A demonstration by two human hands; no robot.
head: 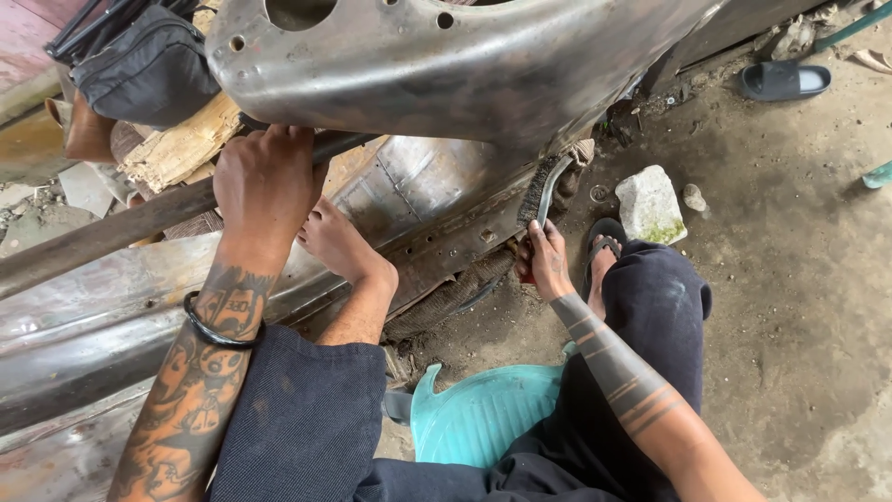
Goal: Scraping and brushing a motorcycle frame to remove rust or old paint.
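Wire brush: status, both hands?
Right hand grips wire brush, bristles against bare metal panel. Left hand clamps panel's lower edge. Left foot braces sheet; nothing obstructing.

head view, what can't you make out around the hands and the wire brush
- Left hand fingertips: curled over the metal panel, so the grip on it is hidden.
- Wire brush handle: covered by the right hand; its bristle tips merge with the dark panel edge.
- Panel: cut off by the top edge of the head view.
- Teal plastic seat: mostly hidden by the legs.
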